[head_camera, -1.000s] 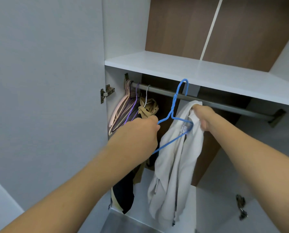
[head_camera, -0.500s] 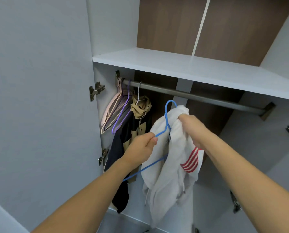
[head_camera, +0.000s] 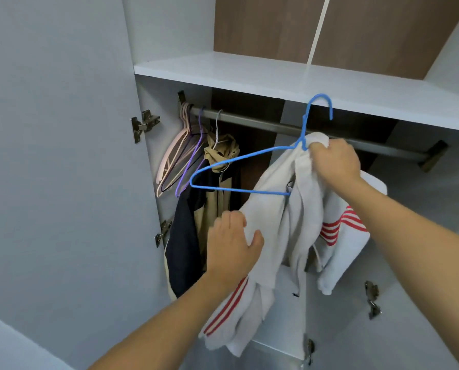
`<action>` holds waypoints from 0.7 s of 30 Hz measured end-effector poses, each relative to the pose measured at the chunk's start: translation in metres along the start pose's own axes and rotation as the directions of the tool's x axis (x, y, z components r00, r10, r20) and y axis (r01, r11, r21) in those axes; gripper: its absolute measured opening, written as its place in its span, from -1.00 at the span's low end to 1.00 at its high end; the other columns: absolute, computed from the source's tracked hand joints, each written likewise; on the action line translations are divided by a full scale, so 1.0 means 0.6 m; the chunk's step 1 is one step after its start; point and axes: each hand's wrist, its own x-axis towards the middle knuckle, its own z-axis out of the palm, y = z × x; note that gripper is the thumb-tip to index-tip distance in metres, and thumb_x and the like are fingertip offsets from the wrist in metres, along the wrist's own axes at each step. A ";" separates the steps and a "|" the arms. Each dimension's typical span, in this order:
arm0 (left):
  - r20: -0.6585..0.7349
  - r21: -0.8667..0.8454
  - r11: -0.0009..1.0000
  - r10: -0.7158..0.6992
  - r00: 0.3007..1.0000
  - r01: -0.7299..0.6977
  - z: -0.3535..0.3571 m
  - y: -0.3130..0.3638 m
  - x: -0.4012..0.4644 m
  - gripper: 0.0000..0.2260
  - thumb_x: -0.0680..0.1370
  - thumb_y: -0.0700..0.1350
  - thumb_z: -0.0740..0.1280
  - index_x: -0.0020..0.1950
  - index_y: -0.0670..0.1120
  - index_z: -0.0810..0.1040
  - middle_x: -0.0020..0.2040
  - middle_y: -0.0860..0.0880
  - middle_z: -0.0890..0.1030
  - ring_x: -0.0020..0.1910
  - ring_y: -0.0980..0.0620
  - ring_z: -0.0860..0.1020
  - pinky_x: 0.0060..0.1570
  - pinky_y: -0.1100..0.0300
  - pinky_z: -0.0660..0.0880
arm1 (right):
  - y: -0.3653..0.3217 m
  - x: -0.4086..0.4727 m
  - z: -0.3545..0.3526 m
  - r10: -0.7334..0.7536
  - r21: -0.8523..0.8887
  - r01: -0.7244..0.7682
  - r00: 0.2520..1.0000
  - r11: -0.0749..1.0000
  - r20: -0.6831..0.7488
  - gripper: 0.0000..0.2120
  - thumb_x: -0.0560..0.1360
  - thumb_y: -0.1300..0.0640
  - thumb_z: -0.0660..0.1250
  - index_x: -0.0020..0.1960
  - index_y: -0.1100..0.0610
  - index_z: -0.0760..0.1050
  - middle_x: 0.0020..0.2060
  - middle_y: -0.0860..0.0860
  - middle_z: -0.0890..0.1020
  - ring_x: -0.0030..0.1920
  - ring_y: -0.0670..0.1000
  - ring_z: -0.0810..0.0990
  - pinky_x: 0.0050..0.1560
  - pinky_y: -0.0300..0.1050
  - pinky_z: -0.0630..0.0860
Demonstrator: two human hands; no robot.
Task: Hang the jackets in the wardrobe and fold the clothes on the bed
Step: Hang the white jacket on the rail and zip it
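Observation:
A white jacket [head_camera: 273, 225] with red stripes hangs half on a blue wire hanger [head_camera: 239, 172] in front of the open wardrobe. My right hand [head_camera: 332, 161] grips the jacket's collar together with the hanger's neck, just below the rail [head_camera: 271, 126]. The hanger's hook is level with the rail, not on it. The hanger's left arm sticks out bare. My left hand [head_camera: 231, 247] rests with relaxed fingers against the jacket's left side, thumb spread.
A tan and navy jacket [head_camera: 212, 198] hangs at the rail's left end, beside several bare pink and purple hangers [head_camera: 180, 158]. A white shelf [head_camera: 276, 76] runs above the rail. The open door [head_camera: 57, 156] stands on the left.
My left hand let go of the blue hanger and dropped to the jacket's side. My right hand lifted the hanger and collar up and to the right, toward the rail.

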 end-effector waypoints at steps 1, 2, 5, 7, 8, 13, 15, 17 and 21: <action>0.292 -0.095 0.963 -0.214 0.932 0.251 0.020 0.001 -0.016 -0.62 0.51 0.25 0.27 0.04 -0.06 0.43 -0.01 0.00 0.52 -0.02 -0.03 0.50 -0.06 0.10 0.42 | 0.002 0.001 0.000 0.016 0.021 -0.016 1.000 1.000 -0.002 -0.58 0.42 -0.13 0.13 -0.08 0.21 0.53 -0.16 0.12 0.55 -0.14 0.19 0.50 -0.16 -0.08 0.30; 0.594 -0.201 0.823 -0.330 0.734 0.532 0.040 0.004 -0.028 -0.48 0.49 0.31 0.30 0.19 -0.09 0.47 0.12 -0.01 0.56 0.10 -0.04 0.53 0.11 0.09 0.47 | 0.002 0.002 0.001 0.024 0.036 -0.024 1.000 0.999 -0.003 -0.60 0.46 -0.10 0.16 -0.04 0.21 0.54 -0.13 0.12 0.55 -0.13 0.17 0.50 -0.15 -0.09 0.31; 0.900 -0.247 0.495 -0.200 0.386 0.833 0.090 0.002 -0.045 -0.36 0.48 0.23 0.40 0.44 -0.10 0.41 0.33 -0.06 0.53 0.27 -0.03 0.50 0.36 0.11 0.39 | 0.009 0.001 0.000 0.049 0.103 -0.048 0.999 0.994 -0.006 -0.62 0.50 -0.07 0.18 0.04 0.22 0.54 -0.08 0.12 0.56 -0.10 0.14 0.51 -0.12 -0.09 0.34; 0.869 -0.232 0.529 -0.264 0.418 0.817 0.125 -0.008 -0.041 -0.46 0.55 0.09 0.39 0.42 -0.16 0.40 0.33 -0.12 0.52 0.26 -0.06 0.51 0.32 0.11 0.42 | 0.017 -0.001 -0.009 0.073 0.180 -0.069 0.997 0.981 -0.013 -0.63 0.50 -0.08 0.18 0.02 0.21 0.54 -0.09 0.11 0.57 -0.13 0.12 0.50 -0.15 -0.08 0.36; 0.840 -0.229 0.537 -0.313 0.444 0.812 0.139 -0.014 -0.036 -0.53 0.59 0.02 0.34 0.42 -0.19 0.40 0.32 -0.15 0.51 0.23 -0.08 0.51 0.26 0.11 0.47 | 0.023 -0.001 -0.013 0.092 0.220 -0.088 0.996 0.971 -0.011 -0.61 0.49 -0.09 0.19 0.04 0.22 0.54 -0.08 0.11 0.58 -0.12 0.11 0.51 -0.13 -0.05 0.40; 0.699 -0.339 0.399 -0.499 0.512 0.852 0.145 -0.045 0.009 -0.66 0.67 0.03 0.10 0.40 -0.08 0.37 0.17 -0.17 0.55 0.03 -0.13 0.54 -0.03 0.06 0.53 | 0.073 0.000 -0.042 0.163 0.274 -0.155 0.987 0.949 -0.006 -0.60 0.43 -0.12 0.16 0.02 0.18 0.50 -0.19 0.02 0.54 -0.23 0.03 0.49 -0.30 -0.12 0.31; 0.591 -0.316 0.524 -0.544 0.596 0.791 0.121 -0.062 0.046 -0.63 0.68 0.05 0.05 0.40 -0.09 0.35 0.10 -0.14 0.54 -0.02 -0.10 0.52 -0.07 0.11 0.50 | 0.092 -0.001 -0.052 0.160 0.267 -0.156 0.987 0.951 0.008 -0.60 0.40 -0.13 0.14 -0.03 0.17 0.50 -0.22 0.02 0.53 -0.23 0.05 0.49 -0.30 -0.10 0.30; 0.520 -0.375 0.565 -0.528 0.671 0.735 0.083 -0.074 0.095 -0.66 0.68 0.05 0.05 0.31 -0.10 0.44 0.02 -0.10 0.57 -0.06 -0.06 0.54 -0.13 0.13 0.50 | 0.107 -0.004 -0.059 0.161 0.232 -0.163 0.987 0.959 0.028 -0.69 0.43 -0.11 0.15 -0.14 0.13 0.47 -0.26 0.02 0.51 -0.26 0.05 0.47 -0.33 -0.09 0.30; 0.678 -0.524 0.339 -0.390 0.623 0.782 -0.011 -0.066 0.193 -0.80 0.66 -0.11 0.18 0.10 -0.13 0.57 0.02 -0.20 0.63 -0.14 -0.14 0.64 -0.22 0.01 0.61 | 0.128 -0.018 -0.047 0.134 0.070 -0.141 0.986 0.987 0.102 -0.73 0.50 -0.05 0.16 -0.16 0.16 0.43 -0.27 0.08 0.49 -0.30 0.08 0.45 -0.35 -0.09 0.31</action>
